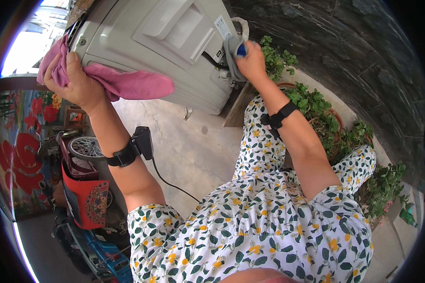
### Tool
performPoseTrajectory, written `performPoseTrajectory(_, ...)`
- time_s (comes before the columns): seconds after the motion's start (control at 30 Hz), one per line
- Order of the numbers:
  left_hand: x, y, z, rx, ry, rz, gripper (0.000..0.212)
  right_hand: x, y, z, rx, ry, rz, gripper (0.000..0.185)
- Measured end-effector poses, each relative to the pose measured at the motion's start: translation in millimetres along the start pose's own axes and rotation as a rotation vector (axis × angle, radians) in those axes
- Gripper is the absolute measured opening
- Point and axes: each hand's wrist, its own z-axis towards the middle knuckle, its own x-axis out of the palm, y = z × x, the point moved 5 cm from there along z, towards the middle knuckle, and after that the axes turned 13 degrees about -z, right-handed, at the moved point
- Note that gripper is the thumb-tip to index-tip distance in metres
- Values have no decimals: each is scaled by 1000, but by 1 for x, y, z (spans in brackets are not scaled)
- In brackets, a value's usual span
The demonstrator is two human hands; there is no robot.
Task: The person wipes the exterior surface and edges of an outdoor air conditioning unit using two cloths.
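In my left hand (pixel 74 83) is a bunched pink cloth (pixel 138 83), pressed against the top left edge of a pale outdoor air-conditioner unit (pixel 118 42). The cloth's loose end hangs across the unit's side. My right hand (pixel 252 62) grips a grey cloth (pixel 232 58) with a small blue patch (pixel 241 50) by the fingers; what the blue part is I cannot tell. That cloth rests at the unit's right end, beside a black cable (pixel 214 62) and the pipe valves (pixel 224 77), which it partly hides. A white wrapped pipe (pixel 243 26) curves behind it.
Potted plants (pixel 311 102) line the dark stone wall (pixel 368 56) on the right, close to my leg. A board (pixel 239 108) stands by the unit's lower corner. At left are a wheeled cart (pixel 83 173) and a blue crate (pixel 109 258). A cable (pixel 170 183) hangs from my left armband.
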Motion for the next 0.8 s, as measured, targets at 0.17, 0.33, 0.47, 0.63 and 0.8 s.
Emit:
performPoseTrajectory(0.17,-4,-7,2,10,4,23,21,-29,69,40,-109,-340,280,45)
performPoseTrajectory(0.33,-2,-5,10,-29,-7,-87,22,28,-5,44,159,-173,126,45)
performPoseTrajectory(0.47,-6,3,-3,-24,5,-50,21,5,10,69,195,13,150,36)
performPoseTrajectory(0.63,-5,2,2,1,10,-77,21,-90,144,118,-225,-212,530,38)
performPoseTrajectory(0.8,-17,-5,8,14,25,-47,22,-47,121,126,-74,-2,779,36)
